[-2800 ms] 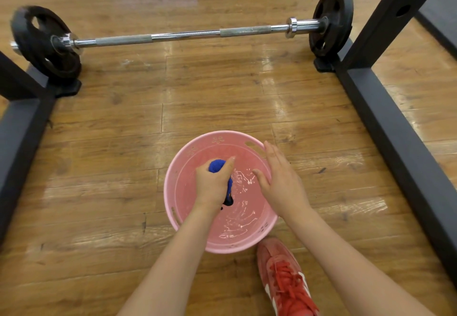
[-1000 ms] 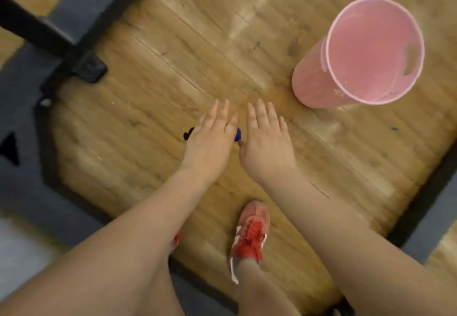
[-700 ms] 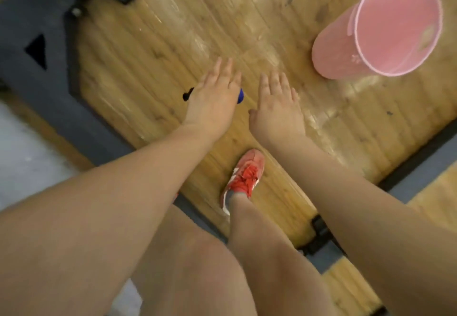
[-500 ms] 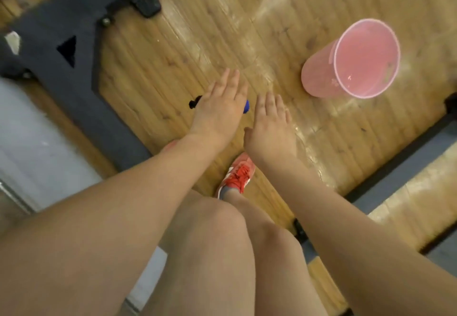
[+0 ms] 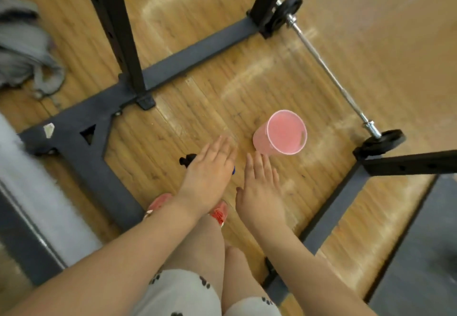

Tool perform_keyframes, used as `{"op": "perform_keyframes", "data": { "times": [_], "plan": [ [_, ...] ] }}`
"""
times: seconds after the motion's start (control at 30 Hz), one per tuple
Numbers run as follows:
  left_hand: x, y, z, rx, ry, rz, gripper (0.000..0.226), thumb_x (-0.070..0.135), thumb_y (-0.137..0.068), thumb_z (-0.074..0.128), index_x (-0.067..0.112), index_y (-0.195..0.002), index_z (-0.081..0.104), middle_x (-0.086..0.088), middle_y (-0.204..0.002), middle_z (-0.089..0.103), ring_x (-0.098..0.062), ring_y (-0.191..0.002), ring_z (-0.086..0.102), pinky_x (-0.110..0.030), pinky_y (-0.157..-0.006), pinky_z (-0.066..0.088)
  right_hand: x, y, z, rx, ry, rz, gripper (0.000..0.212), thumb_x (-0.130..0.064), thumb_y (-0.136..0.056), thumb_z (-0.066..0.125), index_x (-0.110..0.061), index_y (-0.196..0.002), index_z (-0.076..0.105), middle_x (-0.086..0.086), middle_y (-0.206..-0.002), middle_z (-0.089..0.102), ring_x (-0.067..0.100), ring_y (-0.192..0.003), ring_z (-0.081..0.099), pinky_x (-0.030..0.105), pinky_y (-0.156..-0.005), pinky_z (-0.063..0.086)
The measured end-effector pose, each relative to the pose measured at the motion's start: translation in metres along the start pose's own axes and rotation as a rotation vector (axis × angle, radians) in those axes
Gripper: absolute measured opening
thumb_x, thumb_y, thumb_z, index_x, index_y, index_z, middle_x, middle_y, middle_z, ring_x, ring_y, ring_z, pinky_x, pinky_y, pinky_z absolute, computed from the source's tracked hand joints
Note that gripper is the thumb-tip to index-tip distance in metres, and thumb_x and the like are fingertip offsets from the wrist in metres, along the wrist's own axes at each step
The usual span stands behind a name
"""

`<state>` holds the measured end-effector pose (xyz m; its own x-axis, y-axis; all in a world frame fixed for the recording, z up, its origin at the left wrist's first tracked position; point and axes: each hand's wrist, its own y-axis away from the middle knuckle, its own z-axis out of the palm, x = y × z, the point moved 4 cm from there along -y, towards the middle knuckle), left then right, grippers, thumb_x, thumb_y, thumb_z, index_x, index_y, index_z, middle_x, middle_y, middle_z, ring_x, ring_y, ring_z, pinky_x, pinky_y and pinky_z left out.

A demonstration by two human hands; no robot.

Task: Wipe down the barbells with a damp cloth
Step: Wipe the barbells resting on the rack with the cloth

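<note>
**Standing over rack floor, cloth under left hand**

Left hand [image 5: 210, 174] at frame centre, fingers straight and flat; the blue cloth [image 5: 233, 170] shows only as a sliver at its right edge, with a dark bit sticking out at the left edge. Cannot tell how the hand holds it. Right hand [image 5: 259, 187] just beside it, fingers straight, holding nothing. Pink bucket [image 5: 269, 145] stands on the wood floor [image 5: 202, 107] just above the right hand's fingertips. Barbell [image 5: 329, 68] lies diagonally at upper right, plates at both ends, well apart from the hands. Black rack frame [image 5: 193, 56] bounds the floor patch at upper left, left and lower right; open floor between bucket and bar. Grey fabric heap [image 5: 22, 46] at upper left edge. Red shoes [image 5: 220, 211] below the hands.

Versus 0.5 s ago: view is higher, bucket looks smaller and closer to the hands, barbell and uprights are now in frame. Hands keep the same pose.

No readable writing.
</note>
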<state>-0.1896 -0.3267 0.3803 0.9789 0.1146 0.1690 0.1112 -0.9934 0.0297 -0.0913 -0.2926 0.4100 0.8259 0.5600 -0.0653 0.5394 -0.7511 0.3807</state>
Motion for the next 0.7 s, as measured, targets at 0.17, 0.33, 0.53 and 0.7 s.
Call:
{"op": "perform_keyframes", "data": {
  "times": [0.17, 0.33, 0.53, 0.7],
  "plan": [
    [0.046, 0.003, -0.1, 0.028, 0.01, 0.165, 0.05, 0.01, -0.092, 0.031, -0.001, -0.14, 0.043, -0.019, -0.149, 0.035, -0.032, -0.138, 0.035, -0.037, -0.112, 0.03, 0.008, 0.054, -0.068, 0.1, 0.104, 0.063, 0.081, -0.027, -0.081, 0.068, -0.003, -0.148, 0.027, 0.013, -0.156, 0.017, 0.026, -0.144, 0.016, 0.04, -0.113, 0.018],
    [0.078, 0.014, -0.18, 0.095, 0.082, 0.318, 0.045, 0.011, -0.077, 0.042, 0.0, -0.113, 0.067, -0.019, -0.117, 0.066, -0.032, -0.109, 0.064, -0.039, -0.096, 0.045, 0.017, 0.116, -0.141, 0.268, 0.027, 0.146, 0.093, -0.026, -0.049, 0.087, -0.005, -0.133, 0.053, 0.014, -0.142, 0.045, 0.027, -0.129, 0.046, 0.043, -0.096, 0.046],
    [0.115, 0.031, -0.279, 0.331, 0.125, 0.508, 0.046, 0.005, -0.081, 0.036, -0.002, -0.116, 0.065, -0.019, -0.118, 0.066, -0.033, -0.111, 0.063, -0.045, -0.089, 0.051, 0.031, 0.194, -0.22, 0.439, 0.081, 0.173, 0.097, -0.04, -0.054, 0.086, -0.012, -0.138, 0.048, 0.006, -0.142, 0.048, 0.022, -0.13, 0.046, 0.036, -0.101, 0.034],
    [0.189, 0.019, -0.344, 0.418, 0.143, 0.73, 0.046, 0.01, -0.081, 0.037, 0.0, -0.116, 0.066, -0.017, -0.121, 0.064, -0.03, -0.113, 0.061, -0.041, -0.094, 0.047, 0.073, 0.245, -0.271, 0.621, 0.072, 0.392, 0.104, -0.039, -0.058, 0.086, -0.012, -0.142, 0.031, 0.009, -0.142, 0.048, 0.024, -0.135, 0.034, 0.042, -0.114, 0.026]
  ]
}}
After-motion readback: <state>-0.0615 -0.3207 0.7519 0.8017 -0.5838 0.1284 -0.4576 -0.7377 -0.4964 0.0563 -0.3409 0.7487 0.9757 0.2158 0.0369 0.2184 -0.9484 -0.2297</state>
